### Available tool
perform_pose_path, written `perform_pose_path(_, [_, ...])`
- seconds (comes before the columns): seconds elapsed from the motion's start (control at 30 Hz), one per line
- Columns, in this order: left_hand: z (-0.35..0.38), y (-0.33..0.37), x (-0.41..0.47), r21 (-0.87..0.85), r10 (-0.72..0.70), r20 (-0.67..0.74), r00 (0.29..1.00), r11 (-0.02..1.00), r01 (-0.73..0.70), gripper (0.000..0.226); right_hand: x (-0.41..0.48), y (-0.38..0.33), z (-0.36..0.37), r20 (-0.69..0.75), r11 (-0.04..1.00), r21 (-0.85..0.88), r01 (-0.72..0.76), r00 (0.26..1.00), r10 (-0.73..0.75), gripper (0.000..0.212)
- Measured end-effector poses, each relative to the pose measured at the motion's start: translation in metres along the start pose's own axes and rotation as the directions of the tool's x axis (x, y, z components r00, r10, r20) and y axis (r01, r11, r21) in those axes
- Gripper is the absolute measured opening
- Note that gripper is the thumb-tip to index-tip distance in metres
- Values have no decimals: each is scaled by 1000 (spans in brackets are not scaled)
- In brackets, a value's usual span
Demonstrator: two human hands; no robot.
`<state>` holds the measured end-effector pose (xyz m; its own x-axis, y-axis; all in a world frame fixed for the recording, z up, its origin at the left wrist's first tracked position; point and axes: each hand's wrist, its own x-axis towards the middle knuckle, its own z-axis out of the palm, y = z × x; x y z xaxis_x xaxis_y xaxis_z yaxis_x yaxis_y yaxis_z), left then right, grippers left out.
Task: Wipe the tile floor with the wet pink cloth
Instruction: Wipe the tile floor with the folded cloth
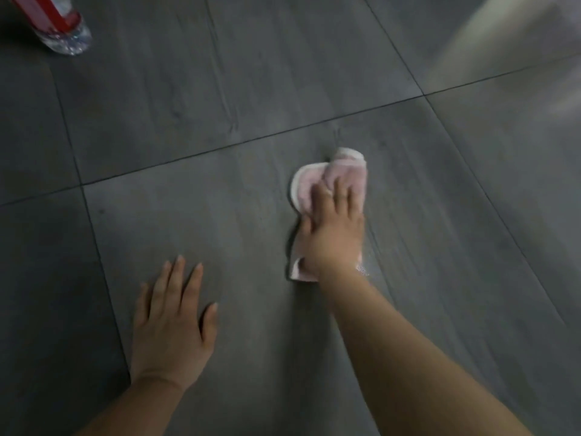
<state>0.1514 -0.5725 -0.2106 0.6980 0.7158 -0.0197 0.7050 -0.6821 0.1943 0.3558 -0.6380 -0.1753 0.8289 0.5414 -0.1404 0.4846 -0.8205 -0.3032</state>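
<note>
A pink cloth (342, 176) with a white edge lies bunched on the grey tile floor (220, 199), right of centre. My right hand (333, 228) presses flat on top of the cloth, fingers spread over it, and covers its middle. My left hand (171, 322) rests palm down on the bare tile at the lower left, fingers apart, holding nothing. Dark grout lines cross the floor above both hands.
A clear plastic bottle (64, 36) with a red label stands on the floor at the top left corner. A pale blurred band, perhaps a wall base or door frame (503, 36), runs along the top right.
</note>
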Motion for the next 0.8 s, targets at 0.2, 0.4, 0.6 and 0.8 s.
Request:
perform_pose_path(0.2, [0,0,5,-13,5,13,1000,1000,-5,56,0,-45,16,224,851,90,518,822,-524,64])
perform_pose_path(0.4, [-1,-2,5,-31,-2,-7,1000,1000,2,58,-23,124,-29,-186,985,125,-119,972,142,79])
perform_pose_path(0.6, [0,2,2,-38,-21,36,999,999,22,62,-82,147,-29,-293,787,196,-585,731,616,82])
perform_pose_path(0.8, [3,-4,4,-79,-17,65,998,997,22,70,-132,8,29,-33,938,-153,311,947,-319,69])
